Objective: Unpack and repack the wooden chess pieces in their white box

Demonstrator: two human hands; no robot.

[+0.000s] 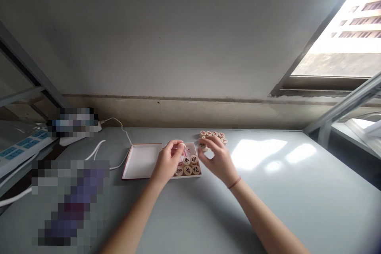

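My left hand (pixel 168 161) is closed, pinching a pale round Chinese chess piece (pixel 183 145) over the box. Below it, an open shallow white box (pixel 197 175) holds several wooden pieces with black characters, among them a front-row piece (pixel 187 170). My right hand (pixel 218 154) is just right of the box, thumb and fingers curled around another Chinese chess piece (pixel 204 147) with dark marking. Behind that hand, red-marked pieces (pixel 216 134) sit grouped on the table, partly hidden by the fingers. The box's left corner is hidden by my left hand.
The white-lined box lid (pixel 143 161) lies left of the box on the grey table (pixel 205 214). White cables (pixel 120 164) run beside it. A power strip (pixel 26 145) stands at far left, near blurred-out items. The wall (pixel 166 113) borders the table's back edge.
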